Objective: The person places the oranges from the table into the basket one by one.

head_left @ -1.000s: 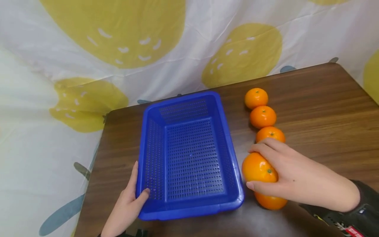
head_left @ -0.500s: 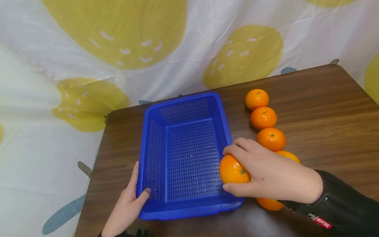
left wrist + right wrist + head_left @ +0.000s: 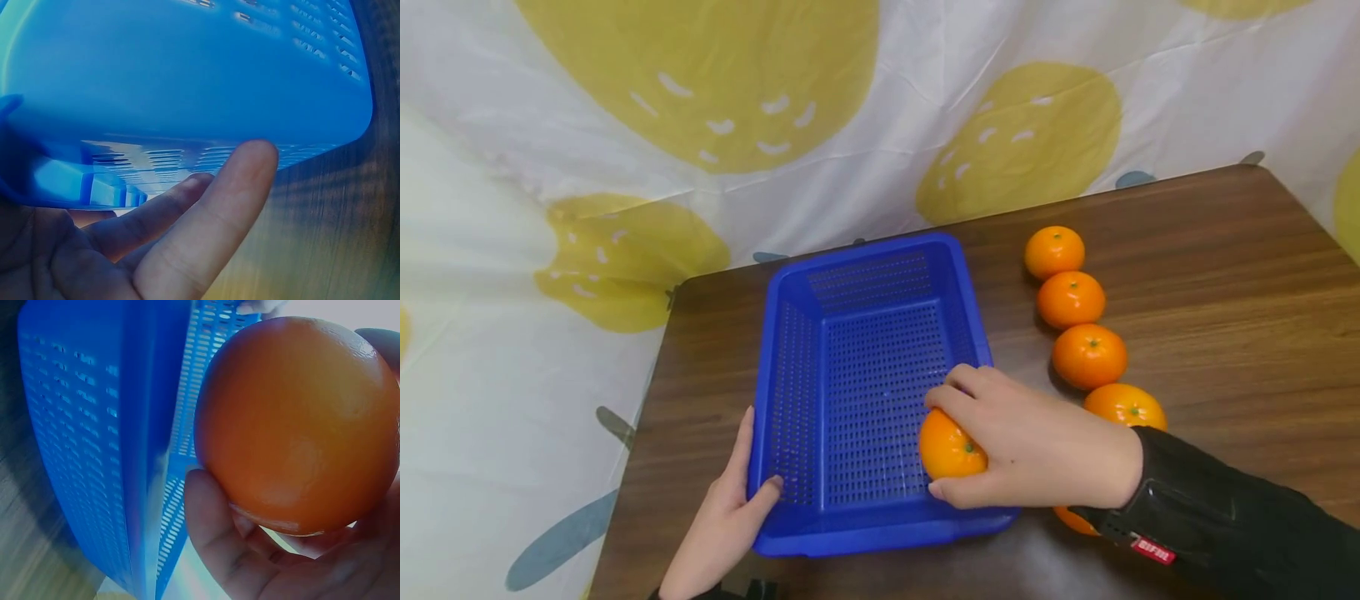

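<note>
A blue plastic basket [image 3: 850, 537] with slotted walls and floor stands on the table. At its near left corner my left hand [image 3: 718, 521] grips the side, the thumb over the rim and the fingers along the outer wall [image 3: 187, 81]. My right hand [image 3: 1026, 446] holds a mandarin orange [image 3: 947, 450] over the right part of the basket. In the right wrist view, fingers curl round the mandarin orange [image 3: 294, 425] beside the basket's wall. Nothing lies on the visible basket floor.
Right of the basket, several more oranges form a line: the farthest orange [image 3: 1055, 252], others nearer, and one orange [image 3: 1075, 521] partly hidden under the right forearm. A patterned curtain [image 3: 925, 83] hangs behind the brown wooden table [image 3: 1225, 275].
My right hand has carried the mandarin orange left from the line of oranges, across the basket's right rim. The left hand and basket have stayed in place.
</note>
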Available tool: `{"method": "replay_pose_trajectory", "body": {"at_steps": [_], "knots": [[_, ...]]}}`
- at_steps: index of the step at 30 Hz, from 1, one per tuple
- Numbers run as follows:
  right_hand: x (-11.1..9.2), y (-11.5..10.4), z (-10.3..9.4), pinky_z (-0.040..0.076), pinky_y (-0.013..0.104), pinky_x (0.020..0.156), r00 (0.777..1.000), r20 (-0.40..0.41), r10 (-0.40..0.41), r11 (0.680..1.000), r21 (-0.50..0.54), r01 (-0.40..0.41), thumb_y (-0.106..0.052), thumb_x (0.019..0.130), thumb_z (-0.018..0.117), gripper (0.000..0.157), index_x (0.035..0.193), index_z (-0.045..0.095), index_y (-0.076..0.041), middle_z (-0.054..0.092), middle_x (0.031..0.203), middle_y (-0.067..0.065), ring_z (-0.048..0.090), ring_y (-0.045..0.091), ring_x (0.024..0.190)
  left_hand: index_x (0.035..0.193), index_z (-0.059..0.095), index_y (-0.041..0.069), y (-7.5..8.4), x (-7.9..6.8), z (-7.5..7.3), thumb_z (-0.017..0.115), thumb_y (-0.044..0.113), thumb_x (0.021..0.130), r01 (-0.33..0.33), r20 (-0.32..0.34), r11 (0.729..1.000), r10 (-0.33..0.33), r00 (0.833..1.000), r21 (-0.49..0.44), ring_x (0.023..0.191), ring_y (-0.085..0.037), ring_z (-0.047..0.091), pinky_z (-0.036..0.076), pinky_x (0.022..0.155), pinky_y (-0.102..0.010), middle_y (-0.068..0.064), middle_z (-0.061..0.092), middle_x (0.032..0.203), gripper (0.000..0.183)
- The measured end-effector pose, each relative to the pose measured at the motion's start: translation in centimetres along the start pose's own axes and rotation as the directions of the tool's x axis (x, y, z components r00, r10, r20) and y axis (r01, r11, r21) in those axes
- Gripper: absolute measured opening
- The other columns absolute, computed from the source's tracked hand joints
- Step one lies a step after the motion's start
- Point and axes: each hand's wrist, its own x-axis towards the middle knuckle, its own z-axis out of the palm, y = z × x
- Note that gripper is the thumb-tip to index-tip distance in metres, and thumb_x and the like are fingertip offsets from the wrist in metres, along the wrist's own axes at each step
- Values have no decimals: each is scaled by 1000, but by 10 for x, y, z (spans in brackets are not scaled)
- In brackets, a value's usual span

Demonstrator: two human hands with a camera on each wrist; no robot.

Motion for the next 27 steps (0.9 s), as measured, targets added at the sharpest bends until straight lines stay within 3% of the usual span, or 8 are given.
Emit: {"method": "replay_pose_trajectory", "body": {"at_steps": [11, 16, 27], "knots": [[15, -2, 13, 44, 19, 60, 998, 66, -24, 1000, -7, 24, -62, 74, 56, 62, 119, 50, -20, 41, 100, -10, 39, 7, 86, 146, 3, 41, -1, 0, 1, 51, 11, 91, 5, -3, 1000, -5, 1000, -8, 102, -24, 57, 56, 74, -40, -25, 48, 133, 79], [18, -1, 19, 44, 20, 62, 997, 74, -36, 999, 2, 35, -61, 74, 57, 60, 117, 51, -19, 40, 98, -9, 39, 8, 87, 148, 3, 37, -1, 1, 0, 51, 11, 91, -5, -2, 1000, 5, 1000, 0, 102, -24, 57, 56, 74, -40, -25, 48, 132, 79], [24, 4, 31, 44, 22, 61, 989, 143, -45, 999, 17, 43, -59, 75, 57, 63, 121, 49, -17, 42, 98, -6, 40, 11, 85, 145, 4, 45, 0, -1, 1, 50, 10, 91, 18, -8, 999, -19, 1000, -37, 101, -24, 58, 56, 73, -36, -26, 48, 132, 79]]}}
